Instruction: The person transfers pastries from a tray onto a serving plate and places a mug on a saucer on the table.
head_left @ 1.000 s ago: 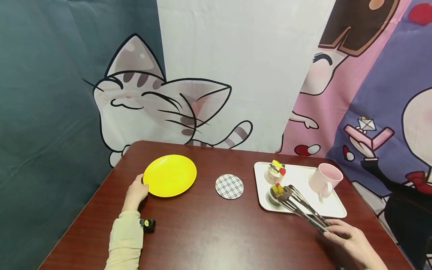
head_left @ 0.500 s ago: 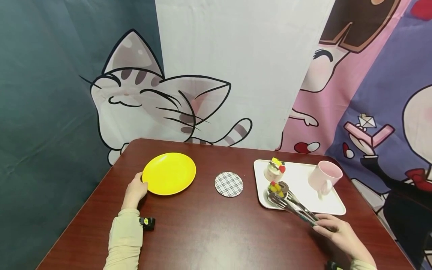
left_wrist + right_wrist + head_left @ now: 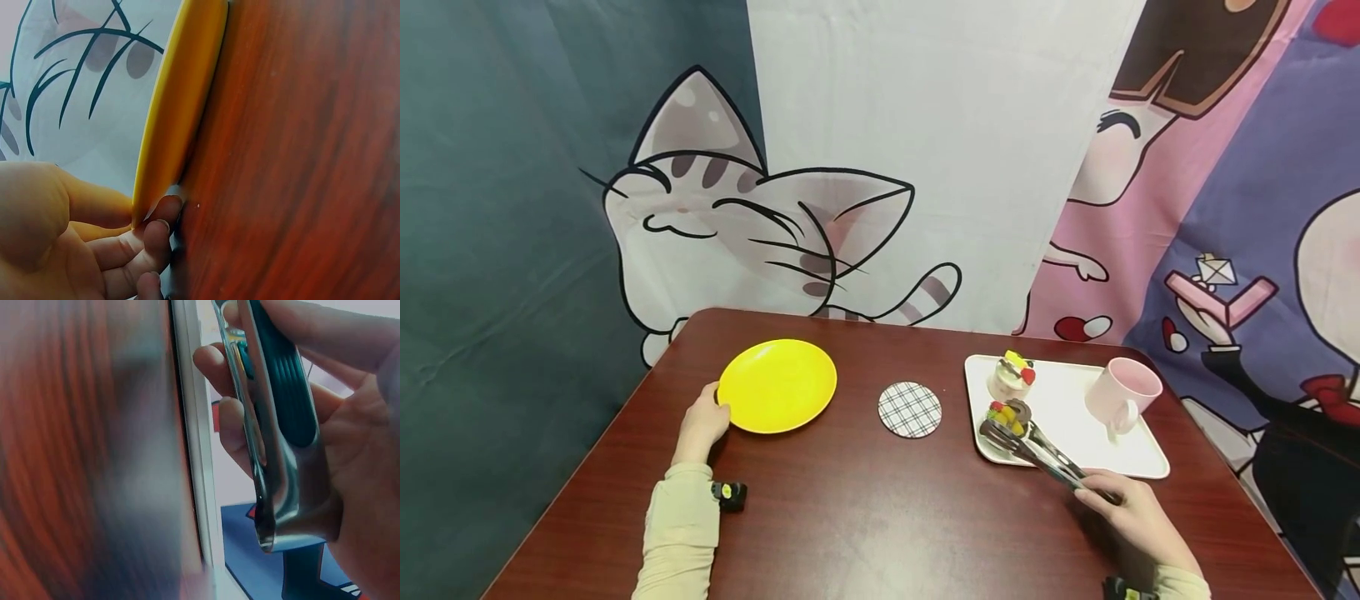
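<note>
My left hand (image 3: 702, 425) pinches the near-left rim of a yellow plate (image 3: 778, 387). In the left wrist view, the thumb lies on one side of the plate (image 3: 178, 100) and curled fingers on the other. In my right hand (image 3: 1138, 517) are metal tongs (image 3: 1051, 460), gripped by the handles. Their forked ends lie on either side of a small fruit-topped dessert cup (image 3: 1011, 417) at the left part of a white tray (image 3: 1078, 429). The tongs hide most of this cup; whether it touches the tray I cannot tell. The right wrist view shows the tongs' green grip (image 3: 287, 381).
A second dessert cup (image 3: 1009, 382) with fruit stands behind on the tray, and a pink mug (image 3: 1122, 396) on its right. Between plate and tray lies a round checked coaster (image 3: 910, 410). The brown table (image 3: 850, 508) meets a cartoon-printed curtain (image 3: 940, 150) behind.
My right hand and the tongs have moved left; the tongs' ends now reach further along the dessert cup's sides. The cup's topping has shifted slightly left. The left hand and plate stay put.
</note>
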Motion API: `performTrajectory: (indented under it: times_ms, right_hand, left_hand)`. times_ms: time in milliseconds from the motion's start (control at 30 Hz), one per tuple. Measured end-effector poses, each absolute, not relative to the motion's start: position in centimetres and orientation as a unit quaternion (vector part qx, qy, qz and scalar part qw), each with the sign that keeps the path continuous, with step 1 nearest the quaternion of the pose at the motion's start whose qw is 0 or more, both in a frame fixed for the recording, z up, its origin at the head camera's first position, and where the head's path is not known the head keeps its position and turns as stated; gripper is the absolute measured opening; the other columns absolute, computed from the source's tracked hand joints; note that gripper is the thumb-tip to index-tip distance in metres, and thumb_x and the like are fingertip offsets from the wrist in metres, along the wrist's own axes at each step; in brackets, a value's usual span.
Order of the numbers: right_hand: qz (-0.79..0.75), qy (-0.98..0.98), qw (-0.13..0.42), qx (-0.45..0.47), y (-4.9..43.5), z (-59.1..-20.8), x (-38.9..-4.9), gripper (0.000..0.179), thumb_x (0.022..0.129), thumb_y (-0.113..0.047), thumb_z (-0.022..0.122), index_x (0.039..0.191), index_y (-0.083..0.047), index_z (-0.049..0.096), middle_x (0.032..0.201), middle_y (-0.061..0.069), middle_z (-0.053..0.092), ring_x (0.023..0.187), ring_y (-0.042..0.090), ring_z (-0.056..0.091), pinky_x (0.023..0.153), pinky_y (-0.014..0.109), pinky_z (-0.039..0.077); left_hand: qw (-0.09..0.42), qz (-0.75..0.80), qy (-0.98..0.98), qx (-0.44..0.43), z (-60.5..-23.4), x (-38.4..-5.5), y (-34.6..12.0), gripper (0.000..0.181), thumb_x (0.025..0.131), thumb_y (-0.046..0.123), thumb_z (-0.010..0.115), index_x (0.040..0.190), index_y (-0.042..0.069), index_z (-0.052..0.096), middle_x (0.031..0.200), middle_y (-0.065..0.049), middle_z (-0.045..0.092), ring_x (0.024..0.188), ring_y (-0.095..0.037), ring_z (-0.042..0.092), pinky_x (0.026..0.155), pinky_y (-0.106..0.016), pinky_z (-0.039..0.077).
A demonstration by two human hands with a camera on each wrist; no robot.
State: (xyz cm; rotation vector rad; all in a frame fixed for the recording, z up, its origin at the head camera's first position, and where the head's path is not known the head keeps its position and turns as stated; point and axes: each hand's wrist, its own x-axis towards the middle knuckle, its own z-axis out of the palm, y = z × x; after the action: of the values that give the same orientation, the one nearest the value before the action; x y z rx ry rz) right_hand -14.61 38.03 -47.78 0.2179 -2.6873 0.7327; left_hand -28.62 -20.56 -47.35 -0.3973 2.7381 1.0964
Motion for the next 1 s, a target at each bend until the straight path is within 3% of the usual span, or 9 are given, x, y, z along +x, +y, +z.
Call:
performTrajectory:
  times_ms: [567,867,1000]
  right_hand:
    - [0.214,-0.949,0.216,0.088,38.12,-47.89,-14.74,0.011,0.066,-0.018,0.076,0.075,-0.020,0.070,0.086,0.005,0.070,0.082,-0.008,0.059,0.076,-0.004,0.029]
    - [0.227,-0.930,0.277,0.082,37.90,-47.46,-14.84,0.017,0.061,-0.012,0.078,0.076,-0.014,0.071,0.083,0.010,0.069,0.087,-0.028,0.041,0.077,-0.005,0.026]
    - [0.220,-0.929,0.287,0.073,37.69,-47.19,-14.86,0.015,0.062,-0.012,0.077,0.075,-0.014,0.071,0.081,0.009,0.069,0.085,-0.031,0.038,0.074,0.000,0.029]
  left_hand:
    - [0.079,0.366,0.918,-0.128,-47.91,-28.52,-20.78,0.056,0.090,0.014,0.031,0.141,-0.002,0.013,0.139,-0.029,0.026,0.124,-0.045,0.030,0.101,-0.055,0.027]
    - [0.082,0.363,0.920,-0.125,-47.45,-28.64,-20.80,0.057,0.091,0.017,0.032,0.141,0.000,0.013,0.139,-0.029,0.027,0.122,-0.047,0.031,0.099,-0.055,0.028]
    - [0.080,0.363,0.920,-0.125,-47.41,-28.53,-20.72,0.057,0.091,0.017,0.033,0.141,-0.001,0.013,0.138,-0.029,0.028,0.121,-0.047,0.032,0.099,-0.055,0.028]
